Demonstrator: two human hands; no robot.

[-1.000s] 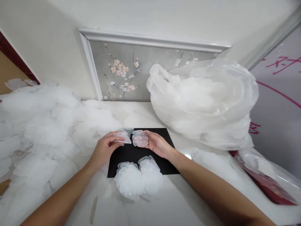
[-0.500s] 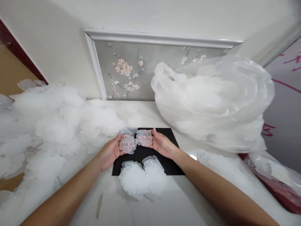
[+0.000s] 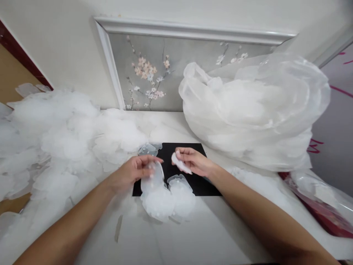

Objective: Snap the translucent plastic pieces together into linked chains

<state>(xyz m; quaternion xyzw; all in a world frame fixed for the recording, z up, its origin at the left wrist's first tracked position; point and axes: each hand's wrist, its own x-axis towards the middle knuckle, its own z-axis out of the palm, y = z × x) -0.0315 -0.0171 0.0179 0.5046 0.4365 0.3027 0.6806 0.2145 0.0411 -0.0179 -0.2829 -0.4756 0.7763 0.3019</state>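
Note:
My left hand (image 3: 135,172) pinches a thin translucent white plastic piece (image 3: 153,180) that hangs down over the left of two small stacks (image 3: 165,200) of the same pieces. My right hand (image 3: 193,161) pinches another translucent piece (image 3: 179,164), tilted edge-on, above the black mat (image 3: 202,187). The two stacks lie side by side at the mat's front edge. One more loose piece (image 3: 147,149) lies at the mat's back left corner.
A big heap of loose white pieces (image 3: 60,136) covers the table's left side. A bulging clear bag (image 3: 253,110) full of them stands at the right. Red packaging in plastic (image 3: 322,209) lies far right. A framed blossom picture (image 3: 154,73) leans behind.
Both hands held their pieces flat and side by side over the mat. Now they have parted; the left piece has dropped toward the left stack and the right piece has turned edge-on.

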